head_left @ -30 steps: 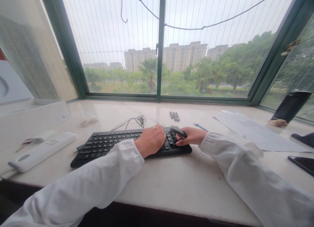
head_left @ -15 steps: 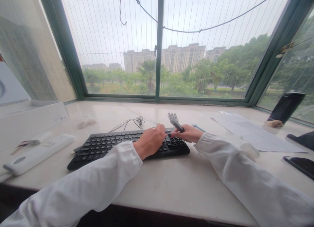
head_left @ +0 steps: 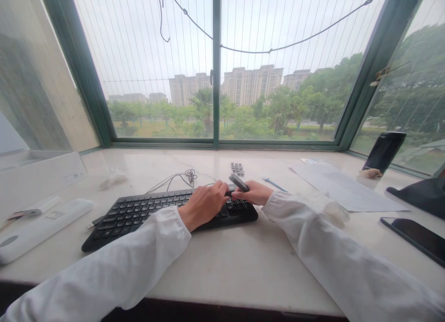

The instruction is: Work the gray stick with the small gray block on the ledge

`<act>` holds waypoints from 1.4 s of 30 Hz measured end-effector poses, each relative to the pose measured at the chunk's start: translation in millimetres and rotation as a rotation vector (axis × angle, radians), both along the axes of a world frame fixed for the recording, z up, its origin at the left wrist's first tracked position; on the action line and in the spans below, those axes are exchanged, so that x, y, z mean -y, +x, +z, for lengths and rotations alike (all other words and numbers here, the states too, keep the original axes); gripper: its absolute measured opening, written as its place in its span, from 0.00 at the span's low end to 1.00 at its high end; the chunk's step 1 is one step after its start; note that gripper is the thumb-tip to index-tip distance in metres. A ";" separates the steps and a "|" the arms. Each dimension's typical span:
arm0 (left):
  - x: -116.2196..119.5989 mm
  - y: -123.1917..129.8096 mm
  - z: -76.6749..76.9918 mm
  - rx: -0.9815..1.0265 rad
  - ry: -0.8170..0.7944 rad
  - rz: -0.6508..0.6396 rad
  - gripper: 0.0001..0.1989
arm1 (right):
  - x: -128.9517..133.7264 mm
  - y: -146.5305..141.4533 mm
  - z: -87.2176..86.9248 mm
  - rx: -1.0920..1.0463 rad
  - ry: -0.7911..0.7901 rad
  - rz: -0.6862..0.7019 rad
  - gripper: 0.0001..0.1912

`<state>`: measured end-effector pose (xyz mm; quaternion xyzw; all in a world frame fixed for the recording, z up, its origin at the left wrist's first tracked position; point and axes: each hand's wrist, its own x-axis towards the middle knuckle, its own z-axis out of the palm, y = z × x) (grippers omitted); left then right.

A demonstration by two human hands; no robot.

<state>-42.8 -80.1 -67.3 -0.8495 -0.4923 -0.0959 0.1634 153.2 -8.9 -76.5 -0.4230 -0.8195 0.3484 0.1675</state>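
Observation:
A black keyboard (head_left: 139,213) lies on the white sill under my hands. At its number pad, several sockets look bare of caps, and several loose keycaps (head_left: 237,168) stand in rows just behind. My right hand (head_left: 256,193) grips a short, dark, thick-handled tool (head_left: 239,182), its far end pointing up and left; its exact kind is unclear. Bent and pressed together, the fingers of my left hand (head_left: 205,202) meet the right fingertips over the number pad. Whatever they pinch, if anything, is hidden.
Behind the keyboard lies a coiled cable (head_left: 189,175). A blue stick (head_left: 274,184), papers (head_left: 333,185), a crumpled clear bag (head_left: 332,208) and a phone (head_left: 415,236) lie to the right. To the left are a white power strip (head_left: 45,229) and a white box (head_left: 41,173).
The view has turned slightly, so everything sits further left. Both hands stay together over the number pad, the dark tool still in the right one, and the blue stick shows more fully.

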 end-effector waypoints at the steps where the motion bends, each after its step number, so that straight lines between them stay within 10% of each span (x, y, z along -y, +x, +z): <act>1: -1.4 -0.6 -0.4 -0.002 0.003 0.010 0.14 | -0.6 -0.3 0.0 0.006 0.051 -0.019 0.22; 6: -10.5 -8.9 2.0 0.042 0.049 0.072 0.14 | -12.5 11.3 -1.7 0.152 0.392 -0.438 0.20; 11: -29.6 -23.3 8.5 0.125 0.041 0.114 0.12 | -26.9 35.8 -6.6 0.381 0.396 -0.657 0.21; 26: -156.8 26.7 9.7 0.007 -0.257 0.149 0.10 | -33.6 42.3 -13.0 0.408 0.369 -0.644 0.21; 42: -183.7 35.1 -3.4 -0.002 -0.280 0.181 0.12 | -27.5 39.7 -7.6 0.437 0.360 -0.616 0.20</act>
